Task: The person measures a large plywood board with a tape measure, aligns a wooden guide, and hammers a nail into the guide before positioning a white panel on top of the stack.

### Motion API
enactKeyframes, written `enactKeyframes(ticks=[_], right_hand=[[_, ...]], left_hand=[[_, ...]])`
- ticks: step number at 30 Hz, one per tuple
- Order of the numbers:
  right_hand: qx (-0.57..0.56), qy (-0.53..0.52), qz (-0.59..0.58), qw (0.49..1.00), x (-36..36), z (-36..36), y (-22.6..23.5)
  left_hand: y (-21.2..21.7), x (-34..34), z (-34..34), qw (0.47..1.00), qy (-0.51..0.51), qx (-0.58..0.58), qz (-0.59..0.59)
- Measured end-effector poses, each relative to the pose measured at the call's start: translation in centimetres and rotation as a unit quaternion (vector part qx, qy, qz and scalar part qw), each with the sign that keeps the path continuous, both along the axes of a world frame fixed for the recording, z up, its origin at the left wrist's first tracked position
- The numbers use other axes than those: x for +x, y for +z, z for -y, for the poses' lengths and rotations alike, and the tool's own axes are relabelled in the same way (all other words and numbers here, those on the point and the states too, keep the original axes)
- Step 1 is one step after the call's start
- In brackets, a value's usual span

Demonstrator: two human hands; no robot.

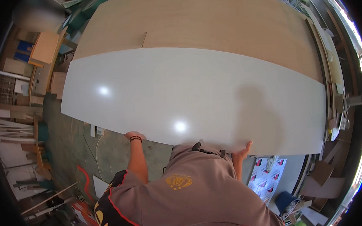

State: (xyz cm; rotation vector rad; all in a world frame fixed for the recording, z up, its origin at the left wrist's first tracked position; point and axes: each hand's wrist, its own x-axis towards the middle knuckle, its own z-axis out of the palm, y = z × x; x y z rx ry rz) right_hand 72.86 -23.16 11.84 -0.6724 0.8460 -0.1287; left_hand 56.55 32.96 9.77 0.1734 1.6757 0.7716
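A long, glossy white panel (180, 92) stretches across in front of me, its near edge against my waist. My left hand (135, 136) is at that near edge on the left, the fingers partly hidden beneath the panel. On the right, my right hand (242, 152) grips the same edge with the thumb up at the rim and the other fingers out of sight underneath. Beyond the white panel, and partly covered by it, lies a light brown wooden sheet (209, 21) with a short dark line in its surface near the panel's far edge.
Wooden boards and offcuts (46, 48) are stacked along the left. On the floor at lower left lies a red hose-like strip (85, 181). A printed sheet (267, 178) is below the panel's right part, with a blue bucket (284, 200) nearby. Clutter lines the right side.
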Motion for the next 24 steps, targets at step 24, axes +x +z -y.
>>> enactKeyframes(ticks=[24], right_hand=[[0.014,0.085,0.002,0.996,7.2,-1.2,0.4]], left_hand=[[2.6,7.1,-0.6,0.999,0.002,0.033,-0.006]])
